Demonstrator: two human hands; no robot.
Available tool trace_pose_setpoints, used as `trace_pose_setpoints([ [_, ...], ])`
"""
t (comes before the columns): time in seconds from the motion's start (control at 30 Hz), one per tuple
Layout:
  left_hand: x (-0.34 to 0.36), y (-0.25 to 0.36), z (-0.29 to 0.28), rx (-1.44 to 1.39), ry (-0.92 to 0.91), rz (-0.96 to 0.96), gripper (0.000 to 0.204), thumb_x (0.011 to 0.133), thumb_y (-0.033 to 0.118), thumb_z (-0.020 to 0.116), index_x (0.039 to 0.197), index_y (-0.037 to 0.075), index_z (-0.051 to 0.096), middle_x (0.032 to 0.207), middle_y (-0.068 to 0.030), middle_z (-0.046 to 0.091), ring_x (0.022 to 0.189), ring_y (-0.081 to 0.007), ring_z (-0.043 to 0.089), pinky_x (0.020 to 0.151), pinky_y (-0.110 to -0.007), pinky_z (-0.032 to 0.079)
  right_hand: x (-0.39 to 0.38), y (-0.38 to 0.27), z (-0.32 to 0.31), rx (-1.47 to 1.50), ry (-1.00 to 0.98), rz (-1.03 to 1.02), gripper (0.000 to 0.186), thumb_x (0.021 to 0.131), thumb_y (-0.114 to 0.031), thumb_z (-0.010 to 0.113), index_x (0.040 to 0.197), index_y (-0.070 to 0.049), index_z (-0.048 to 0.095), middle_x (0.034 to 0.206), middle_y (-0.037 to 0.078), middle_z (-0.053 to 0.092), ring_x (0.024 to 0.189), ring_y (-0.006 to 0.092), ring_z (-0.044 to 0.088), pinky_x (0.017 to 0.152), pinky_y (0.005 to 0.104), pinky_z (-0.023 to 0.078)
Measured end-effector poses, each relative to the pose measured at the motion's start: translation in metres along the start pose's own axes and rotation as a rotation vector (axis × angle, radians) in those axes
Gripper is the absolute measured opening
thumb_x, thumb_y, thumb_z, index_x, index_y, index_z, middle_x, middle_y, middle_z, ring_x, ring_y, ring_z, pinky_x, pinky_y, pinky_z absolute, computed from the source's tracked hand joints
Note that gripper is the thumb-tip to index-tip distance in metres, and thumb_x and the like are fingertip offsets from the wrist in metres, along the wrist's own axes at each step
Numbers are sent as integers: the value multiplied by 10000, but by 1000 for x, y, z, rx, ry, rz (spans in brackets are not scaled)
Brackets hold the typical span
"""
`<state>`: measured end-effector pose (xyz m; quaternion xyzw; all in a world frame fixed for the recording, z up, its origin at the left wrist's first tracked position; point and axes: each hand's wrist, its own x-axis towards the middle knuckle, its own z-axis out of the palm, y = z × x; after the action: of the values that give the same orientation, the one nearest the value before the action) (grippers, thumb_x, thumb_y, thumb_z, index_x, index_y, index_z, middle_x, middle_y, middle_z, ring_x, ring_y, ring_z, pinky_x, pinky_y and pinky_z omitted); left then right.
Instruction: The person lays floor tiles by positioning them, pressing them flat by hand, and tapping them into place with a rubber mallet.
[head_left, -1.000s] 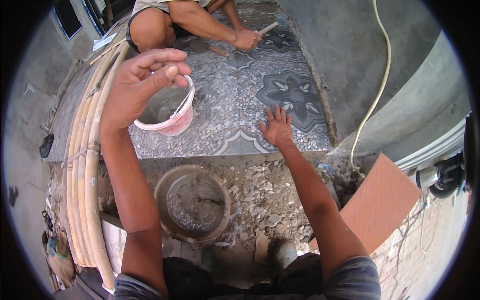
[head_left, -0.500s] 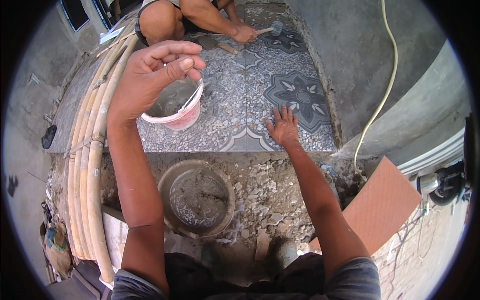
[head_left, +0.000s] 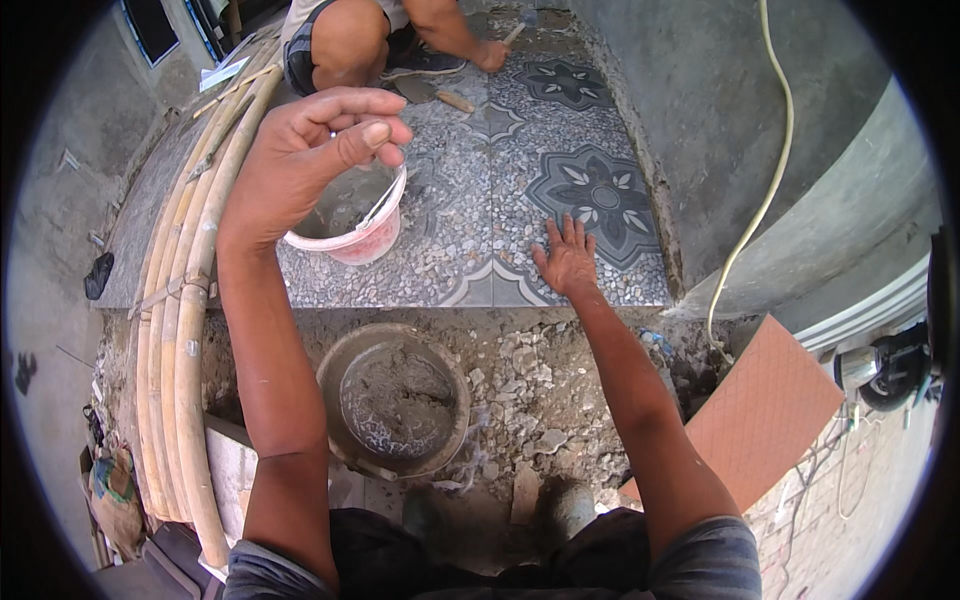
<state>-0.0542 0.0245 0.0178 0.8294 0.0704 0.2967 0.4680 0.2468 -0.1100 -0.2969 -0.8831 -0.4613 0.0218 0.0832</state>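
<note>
My left hand (head_left: 300, 155) is raised above the red-and-white bucket (head_left: 370, 238), its fingers curled in toward the thumb. Nothing shows between them. Grey mortar covers the inside of that bucket. My right hand (head_left: 570, 260) lies palm down on a patterned floor tile (head_left: 622, 280), fingers spread, at the edge of a dark flower motif. Pebble-patterned tiles (head_left: 450, 235) lie alongside to the left. Nearer to me, between my forearms, stands a grey bucket (head_left: 462, 420) of wet mortar, touched by neither hand.
At the far side a co-worker's hand (head_left: 490, 57) grips a hammer handle (head_left: 514, 33). A trowel (head_left: 455, 101) lies near them. Bamboo poles (head_left: 190, 330) run along the left. Rubble (head_left: 530, 380) fills the strip before the tiles. A brown tile (head_left: 765, 405) and a hose (head_left: 770, 190) are at right.
The co-worker's hammer has moved away from the flower tile, its head now hardly visible, and the co-worker has shifted slightly. My two hands keep nearly the same places.
</note>
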Motion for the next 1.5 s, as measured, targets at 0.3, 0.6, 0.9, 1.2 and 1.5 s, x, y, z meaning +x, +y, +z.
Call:
trace_pose_setpoints([
  [0.3, 0, -2, 0, -38, -18, -2, 345, 953, 168, 672, 1235, -27, 629, 1030, -110, 707, 892, -157, 679, 851, -299, 535, 2, 8, -1, 23, 19, -6, 737, 975, -564, 428, 1560, -132, 308, 1632, 181, 203, 1511, 375, 151, 1211, 538, 130],
  [0.6, -3, -3, -4, -47, 20, -37, 345, 940, 163, 687, 1226, -24, 640, 1018, -98, 706, 897, -153, 674, 845, -293, 533, 4, 83, -3, 1, 126, 106, 746, 949, -591, 456, 1545, -155, 346, 1617, 178, 252, 1502, 378, 184, 1209, 527, 146],
  [0.9, 0, -7, 3, -21, 14, -71, 373, 945, 173, 676, 1250, -34, 622, 1043, -97, 709, 901, -150, 675, 830, -269, 511, -1, 113, -8, -45, 136, 230, 740, 954, -593, 441, 1537, -146, 356, 1614, 167, 263, 1497, 373, 197, 1201, 520, 171],
  [1.2, -1, -4, 3, 40, 26, -56, 355, 954, 180, 664, 1242, -25, 633, 1047, -84, 709, 901, -137, 666, 829, -257, 500, -1, 113, -12, -23, 117, 251, 753, 954, -605, 437, 1545, -149, 343, 1618, 165, 256, 1498, 372, 197, 1207, 516, 161],
  [1.5, -1, -4, 4, 47, 47, -50, 365, 938, 208, 690, 1233, -3, 648, 1038, -81, 721, 895, -126, 679, 815, -249, 491, -5, 111, -13, -11, 116, 262, 760, 958, -616, 422, 1552, -151, 326, 1621, 165, 248, 1503, 375, 184, 1209, 522, 154],
])
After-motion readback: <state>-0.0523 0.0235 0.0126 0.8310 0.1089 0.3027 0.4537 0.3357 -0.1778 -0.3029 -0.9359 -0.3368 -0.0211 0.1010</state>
